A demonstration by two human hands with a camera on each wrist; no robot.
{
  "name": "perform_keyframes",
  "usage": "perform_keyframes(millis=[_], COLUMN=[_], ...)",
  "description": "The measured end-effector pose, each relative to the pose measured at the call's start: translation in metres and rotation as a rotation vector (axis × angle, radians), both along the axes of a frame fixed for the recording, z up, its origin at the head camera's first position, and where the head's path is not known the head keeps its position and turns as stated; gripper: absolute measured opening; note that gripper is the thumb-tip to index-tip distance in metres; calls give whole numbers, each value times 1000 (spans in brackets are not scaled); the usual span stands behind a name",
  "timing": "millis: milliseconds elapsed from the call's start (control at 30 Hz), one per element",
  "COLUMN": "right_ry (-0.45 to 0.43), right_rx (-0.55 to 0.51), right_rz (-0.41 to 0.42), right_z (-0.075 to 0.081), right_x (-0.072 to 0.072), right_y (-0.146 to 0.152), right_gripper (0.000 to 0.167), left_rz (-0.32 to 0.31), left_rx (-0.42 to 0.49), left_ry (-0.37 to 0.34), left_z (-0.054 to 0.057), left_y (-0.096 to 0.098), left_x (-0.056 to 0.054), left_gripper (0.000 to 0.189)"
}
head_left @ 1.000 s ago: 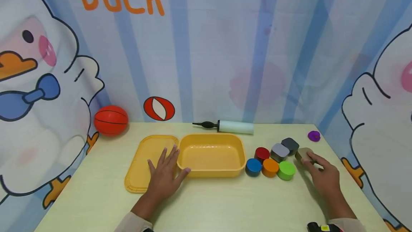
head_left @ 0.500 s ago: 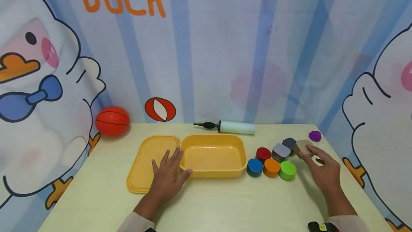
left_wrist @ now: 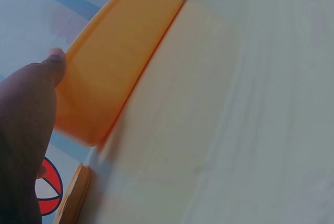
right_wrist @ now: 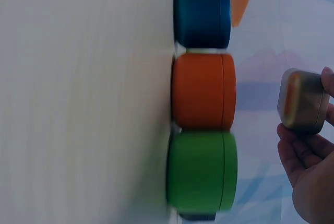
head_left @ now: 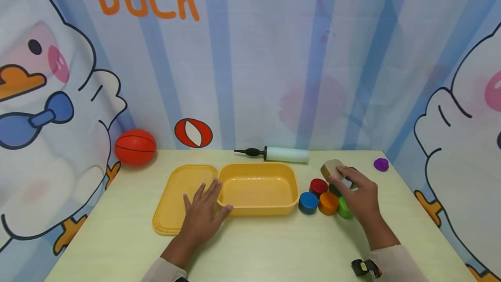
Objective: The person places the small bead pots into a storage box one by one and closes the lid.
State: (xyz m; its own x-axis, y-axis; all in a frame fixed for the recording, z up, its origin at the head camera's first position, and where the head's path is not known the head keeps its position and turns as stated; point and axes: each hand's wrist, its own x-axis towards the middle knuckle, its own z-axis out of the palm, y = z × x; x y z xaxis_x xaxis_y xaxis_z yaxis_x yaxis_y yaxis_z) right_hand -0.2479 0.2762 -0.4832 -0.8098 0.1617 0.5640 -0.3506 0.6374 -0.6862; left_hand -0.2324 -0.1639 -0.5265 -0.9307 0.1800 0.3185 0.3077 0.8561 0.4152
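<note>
My right hand point(head_left: 363, 195) pinches a small gold tin point(head_left: 330, 170) with rounded corners between thumb and fingers. In the right wrist view the gold tin point(right_wrist: 304, 101) hangs in the air, clear of the tabletop. Below and around that hand stand a red tin point(head_left: 318, 186), a blue tin point(head_left: 308, 203), an orange tin point(head_left: 328, 203) and a green tin point(head_left: 344, 209); grey ones behind are mostly hidden. At the left end of a yellow plastic box point(head_left: 258, 211), my left hand point(head_left: 202, 217) lies with fingers extended, its thumb point(left_wrist: 56, 59) touching the box wall.
A flat yellow lid point(head_left: 168, 214) lies left of the box, partly under the left hand. Along the back edge are a red ball point(head_left: 135, 148) and a balloon pump point(head_left: 287, 154). Something small and purple point(head_left: 381, 164) sits at the back right corner.
My right hand has lifted the gold tin and carried it left over the grey tins. My left hand has stayed at the box's left end.
</note>
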Motion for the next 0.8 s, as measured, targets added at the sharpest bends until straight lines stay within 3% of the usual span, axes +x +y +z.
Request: perform_keyframes(millis=[333,667,800], right_ry=[-20,-88,-67], right_rx=[-30,21,28], right_rz=[104,139,172], right_z=[9,13,14], right_x=[-12,-21,-25], right_y=[-38,-66,-79], right_gripper=[44,46,47], left_rz=[-1,3,2], left_rx=[8,7,12], left_ry=[-34,-56,-53], left_z=[5,4,4], left_y=[1,1,1], left_x=[2,2,1], left_gripper=[81,81,81])
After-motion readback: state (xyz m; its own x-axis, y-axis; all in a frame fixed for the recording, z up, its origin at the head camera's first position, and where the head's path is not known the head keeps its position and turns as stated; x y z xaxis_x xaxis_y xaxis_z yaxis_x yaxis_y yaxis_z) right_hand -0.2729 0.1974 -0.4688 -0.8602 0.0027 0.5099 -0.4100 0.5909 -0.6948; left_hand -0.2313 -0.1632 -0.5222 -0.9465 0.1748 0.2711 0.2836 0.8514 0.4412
